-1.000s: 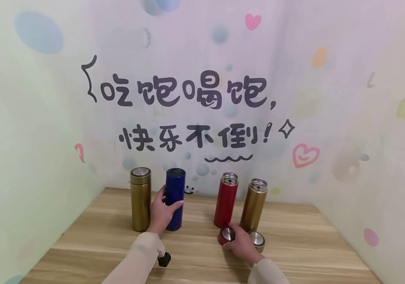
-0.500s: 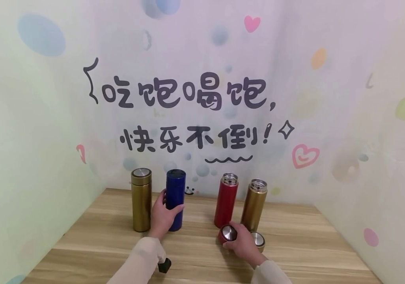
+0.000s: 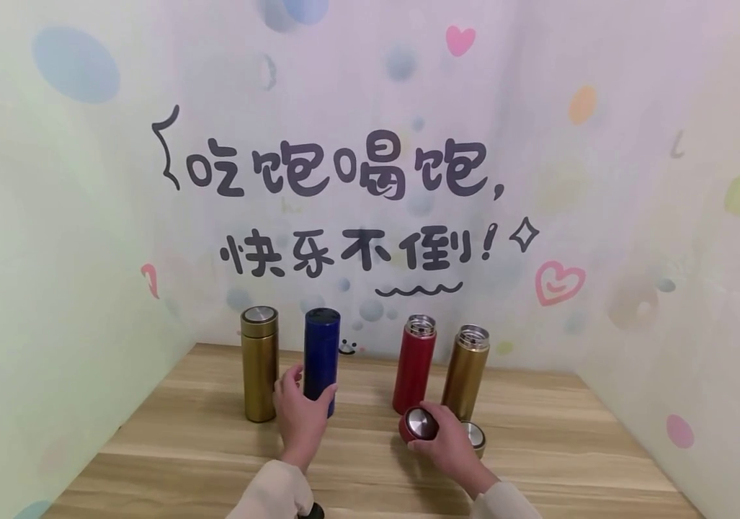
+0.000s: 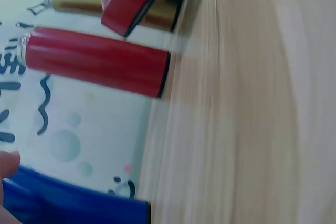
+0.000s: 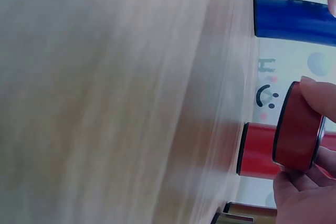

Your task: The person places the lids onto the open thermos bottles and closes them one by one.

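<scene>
My right hand [image 3: 450,441] pinches a red bottle lid [image 5: 299,127] with a shiny metal top, tilted and lifted above the table. Just behind it stands the red thermos bottle [image 3: 414,371], upright, its steel mouth uncovered. My left hand [image 3: 302,412] is in front of the blue thermos bottle [image 3: 321,353], fingers spread and not wrapped around it. That bottle has its dark lid on. In the left wrist view, only the left thumb [image 4: 8,163] shows, beside the blue bottle.
A capped gold thermos bottle [image 3: 259,375] stands at the left. Another gold bottle [image 3: 465,378], uncapped, stands at the right, with a gold lid [image 3: 475,436] on the wooden table [image 3: 357,476] before it, partly hidden by my right hand. A printed backdrop [image 3: 357,94] rises behind.
My left hand has loosened from the blue bottle and drawn back toward me. My right hand has raised the red lid slightly, tilting it. The bottles stay put.
</scene>
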Available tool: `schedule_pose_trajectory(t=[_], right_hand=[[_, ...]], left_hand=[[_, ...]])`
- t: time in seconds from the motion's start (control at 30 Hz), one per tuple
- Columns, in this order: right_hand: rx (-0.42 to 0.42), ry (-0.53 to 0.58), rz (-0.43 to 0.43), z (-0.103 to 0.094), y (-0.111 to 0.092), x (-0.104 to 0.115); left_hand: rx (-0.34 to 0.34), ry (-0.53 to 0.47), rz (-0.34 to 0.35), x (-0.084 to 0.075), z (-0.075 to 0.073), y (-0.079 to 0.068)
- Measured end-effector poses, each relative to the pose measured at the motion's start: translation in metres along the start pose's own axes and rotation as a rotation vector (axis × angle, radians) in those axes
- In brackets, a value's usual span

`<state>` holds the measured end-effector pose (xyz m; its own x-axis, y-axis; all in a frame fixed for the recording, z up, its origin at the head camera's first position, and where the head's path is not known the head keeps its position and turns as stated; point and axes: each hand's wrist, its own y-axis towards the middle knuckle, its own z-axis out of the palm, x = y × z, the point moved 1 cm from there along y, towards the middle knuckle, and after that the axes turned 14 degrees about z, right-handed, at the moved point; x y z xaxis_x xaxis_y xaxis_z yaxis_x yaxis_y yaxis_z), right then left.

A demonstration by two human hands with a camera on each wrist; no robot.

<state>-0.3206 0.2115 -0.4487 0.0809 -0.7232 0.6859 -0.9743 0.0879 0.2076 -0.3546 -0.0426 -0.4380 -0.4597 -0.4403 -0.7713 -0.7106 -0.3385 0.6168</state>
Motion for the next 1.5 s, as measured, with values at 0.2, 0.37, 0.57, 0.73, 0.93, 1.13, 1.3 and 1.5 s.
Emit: schedule_pose_trajectory(t=[0.2,0.37,0.57,0.73,0.93,1.13,1.3,1.5], right_hand=[[-0.029,-0.005,0.009,-0.003,-0.005,-0.003],[-0.062,0.010,-0.013,-0.004,-0.011,-0.003],[-0.091,0.045,-0.050,-0.006,-0.018,0.000],[-0.082,0.097,-0.039,-0.009,-0.025,0.004],[-0.093,0.135,-0.001,-0.011,-0.034,0.009],[-0.143,0.203,-0.013,-0.015,-0.043,0.006],[-0.131,0.267,-0.019,-0.017,-0.045,0.005],[-0.136,0.290,-0.026,-0.018,-0.046,0.007]], left_hand=[[-0.048,-0.062,0.066,-0.017,0.014,-0.011],[0.018,-0.148,0.048,-0.030,0.030,-0.017],[0.121,-0.188,0.050,-0.041,0.051,-0.015],[0.219,-0.220,0.020,-0.050,0.068,-0.009],[0.345,-0.263,0.003,-0.060,0.088,0.003],[0.459,-0.314,-0.021,-0.066,0.101,0.012],[0.513,-0.297,-0.031,-0.069,0.109,0.020],[0.560,-0.316,-0.025,-0.070,0.116,0.026]])
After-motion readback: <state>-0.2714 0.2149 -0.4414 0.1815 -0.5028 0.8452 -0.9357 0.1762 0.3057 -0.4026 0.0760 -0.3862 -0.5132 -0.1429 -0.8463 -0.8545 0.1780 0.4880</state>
